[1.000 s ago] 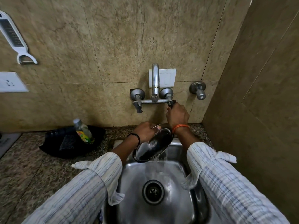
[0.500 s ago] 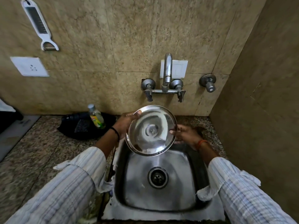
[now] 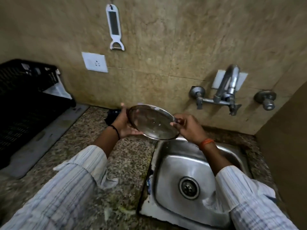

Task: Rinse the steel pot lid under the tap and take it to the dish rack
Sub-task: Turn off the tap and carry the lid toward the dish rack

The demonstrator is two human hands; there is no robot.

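The round steel pot lid (image 3: 152,122) is held tilted, its wet underside towards me, above the counter at the sink's back-left corner. My left hand (image 3: 124,123) cups its left rim from below. My right hand (image 3: 187,127) pinches its right rim. The tap (image 3: 227,87) sticks out of the wall to the right of the lid, and no water shows under it. The black plastic dish rack (image 3: 25,100) stands at the far left on a grey mat.
The steel sink (image 3: 191,163) with its drain lies below right. Speckled granite counter (image 3: 126,163) runs between sink and rack. A black object sits against the wall behind my left hand. A white peeler (image 3: 114,27) and a socket (image 3: 95,62) are on the wall. A side wall closes the right.
My right hand left the tap handle and took the lid's right rim. The lid has moved left from over the sink, and my view has swung left, bringing the dish rack in.
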